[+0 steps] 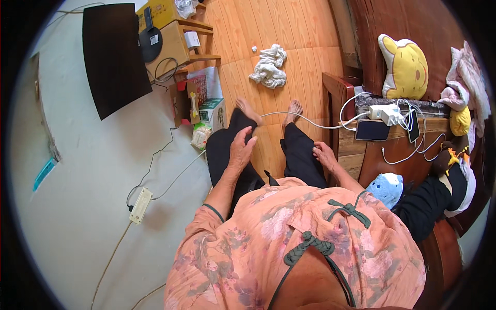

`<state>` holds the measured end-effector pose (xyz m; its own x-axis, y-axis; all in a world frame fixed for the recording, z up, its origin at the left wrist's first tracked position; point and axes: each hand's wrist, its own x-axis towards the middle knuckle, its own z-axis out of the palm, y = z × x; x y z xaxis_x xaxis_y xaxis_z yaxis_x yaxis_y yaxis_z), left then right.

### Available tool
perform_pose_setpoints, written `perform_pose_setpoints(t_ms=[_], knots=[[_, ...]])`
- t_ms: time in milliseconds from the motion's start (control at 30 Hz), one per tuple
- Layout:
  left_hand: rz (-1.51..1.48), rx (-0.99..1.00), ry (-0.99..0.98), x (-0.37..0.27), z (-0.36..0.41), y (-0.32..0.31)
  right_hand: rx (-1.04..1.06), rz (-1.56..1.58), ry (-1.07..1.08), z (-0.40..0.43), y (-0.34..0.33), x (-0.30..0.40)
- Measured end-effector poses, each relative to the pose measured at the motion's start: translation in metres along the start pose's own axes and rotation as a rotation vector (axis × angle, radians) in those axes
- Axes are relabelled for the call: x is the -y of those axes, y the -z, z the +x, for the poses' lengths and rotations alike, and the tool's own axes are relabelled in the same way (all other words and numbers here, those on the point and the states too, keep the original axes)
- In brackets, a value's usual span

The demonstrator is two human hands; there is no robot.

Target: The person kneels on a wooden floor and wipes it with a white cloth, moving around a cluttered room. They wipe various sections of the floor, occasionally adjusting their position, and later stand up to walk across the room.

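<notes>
My left hand (242, 150) is over my left thigh in black trousers (221, 157), thumb and fingers apart and holding nothing. My right hand (324, 155) is beside my right thigh, fingers loosely bent with nothing visible in them; whether it touches the cloth I cannot tell. On the wood-patterned floor (306, 64) ahead of my bare feet lies a crumpled whitish cloth (270, 68), with a small white scrap (254, 49) near it. A white cable (306, 118) runs across between my feet toward the wooden furniture on the right.
At right, phones (372, 130) and white chargers (389, 113) with tangled cables lie on wooden furniture. A yellow bear cushion (407, 71) and blue plush toy (385, 190) are there too. Left are a monitor (116, 58), an open carton (182, 102) and a wall-side power strip (140, 205).
</notes>
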<state>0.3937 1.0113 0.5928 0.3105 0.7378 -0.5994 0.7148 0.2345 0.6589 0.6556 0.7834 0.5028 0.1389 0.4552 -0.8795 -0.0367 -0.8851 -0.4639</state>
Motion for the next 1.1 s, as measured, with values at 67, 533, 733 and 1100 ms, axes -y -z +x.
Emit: perform_pose_setpoints(t_ms=[67, 533, 733, 1100], knots=[[0.018, 0.058, 0.035, 0.003, 0.006, 0.001, 0.008, 0.058, -0.031, 0.006, -0.004, 0.023], [0.197, 0.360, 0.035, 0.060, 0.192, 0.055, -0.235, 0.484, -0.294, 0.092, -0.022, 0.132], [0.396, 0.429, 0.058, 0.104, 0.282, 0.058, -0.169, 0.402, -0.212, 0.218, -0.065, 0.137], [0.446, 0.370, -0.236, 0.195, 0.485, -0.126, -0.258, 0.537, -0.518, 0.475, -0.139, 0.038]])
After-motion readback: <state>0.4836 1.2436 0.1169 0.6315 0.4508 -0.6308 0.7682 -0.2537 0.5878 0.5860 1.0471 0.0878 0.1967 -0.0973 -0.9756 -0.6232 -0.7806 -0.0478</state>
